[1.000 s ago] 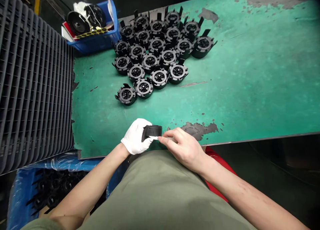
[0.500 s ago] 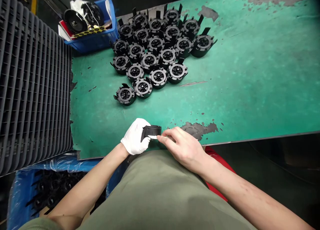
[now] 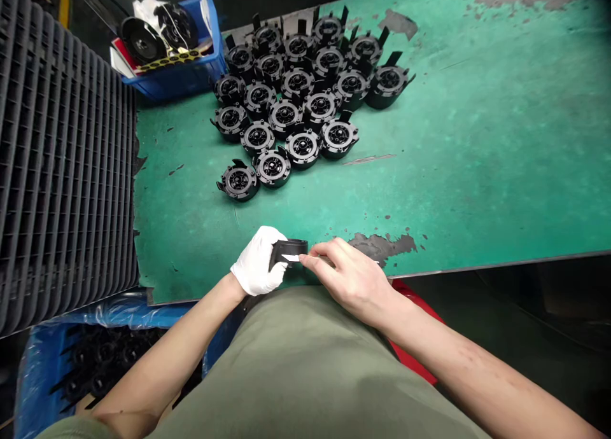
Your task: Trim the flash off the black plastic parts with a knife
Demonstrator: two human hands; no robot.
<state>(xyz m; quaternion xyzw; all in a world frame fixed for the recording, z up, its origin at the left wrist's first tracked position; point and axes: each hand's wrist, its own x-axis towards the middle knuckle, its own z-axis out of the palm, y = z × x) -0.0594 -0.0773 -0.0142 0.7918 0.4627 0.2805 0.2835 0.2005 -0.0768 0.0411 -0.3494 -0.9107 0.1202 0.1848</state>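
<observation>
Black round part above green table's near edge, gripped by gloved left hand. Right hand pinches pale strip, possibly blade, at its side; next move calls for steady grip.

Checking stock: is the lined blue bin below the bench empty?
No, the lined blue bin holds black parts.
</observation>
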